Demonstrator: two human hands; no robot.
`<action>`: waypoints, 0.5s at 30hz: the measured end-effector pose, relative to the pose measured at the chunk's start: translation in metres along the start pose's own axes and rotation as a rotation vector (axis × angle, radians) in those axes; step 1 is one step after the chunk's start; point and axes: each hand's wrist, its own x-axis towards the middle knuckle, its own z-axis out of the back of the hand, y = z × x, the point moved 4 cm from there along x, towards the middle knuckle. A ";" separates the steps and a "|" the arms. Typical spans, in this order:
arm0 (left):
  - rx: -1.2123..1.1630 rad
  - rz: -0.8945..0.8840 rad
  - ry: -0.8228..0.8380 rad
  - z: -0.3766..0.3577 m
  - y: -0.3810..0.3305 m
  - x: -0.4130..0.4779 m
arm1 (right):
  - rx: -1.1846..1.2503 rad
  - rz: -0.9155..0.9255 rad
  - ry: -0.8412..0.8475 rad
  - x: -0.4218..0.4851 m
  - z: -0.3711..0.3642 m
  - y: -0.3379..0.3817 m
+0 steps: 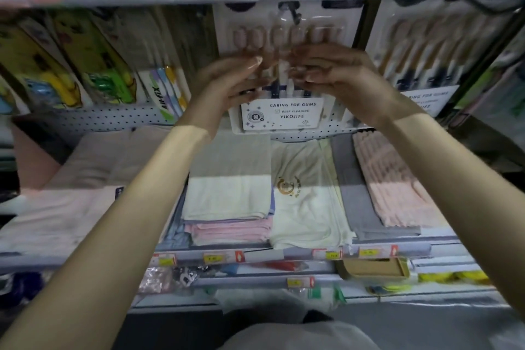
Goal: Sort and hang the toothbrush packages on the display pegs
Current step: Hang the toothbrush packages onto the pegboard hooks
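The toothbrush package point(279, 115) hung in the middle of the display, with its top hole up at the peg point(292, 13). Both arms reached up and forward to it. The left hand point(227, 82) took one side and the right hand point(332, 77) the other, likely to keep the pack straight on the peg. Each grip looked curled, pinching the pack's edge, though the fingers were blurry. Folded towels point(227, 199) lay on the shelf below.

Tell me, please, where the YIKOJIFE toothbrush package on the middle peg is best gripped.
Grip the YIKOJIFE package by its long side edges, coming from the front: it is a wide, flat card hanging upright from one peg at top centre.
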 end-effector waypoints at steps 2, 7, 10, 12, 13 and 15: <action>0.034 0.003 -0.013 -0.003 -0.001 -0.004 | 0.004 0.023 0.007 -0.009 0.002 0.001; 0.113 -0.015 -0.005 -0.028 0.003 -0.019 | -0.037 0.071 0.036 -0.036 0.019 -0.004; 0.120 -0.018 0.041 -0.067 0.002 -0.024 | -0.068 0.181 -0.145 -0.055 0.040 0.002; 0.133 0.067 0.104 -0.097 0.005 -0.023 | -0.119 0.286 -0.237 -0.072 0.057 0.009; 0.139 0.097 0.127 -0.112 0.006 -0.022 | -0.172 0.323 -0.248 -0.082 0.066 0.014; 0.123 0.083 0.092 -0.139 0.013 -0.020 | -0.268 0.338 -0.229 -0.098 0.086 0.021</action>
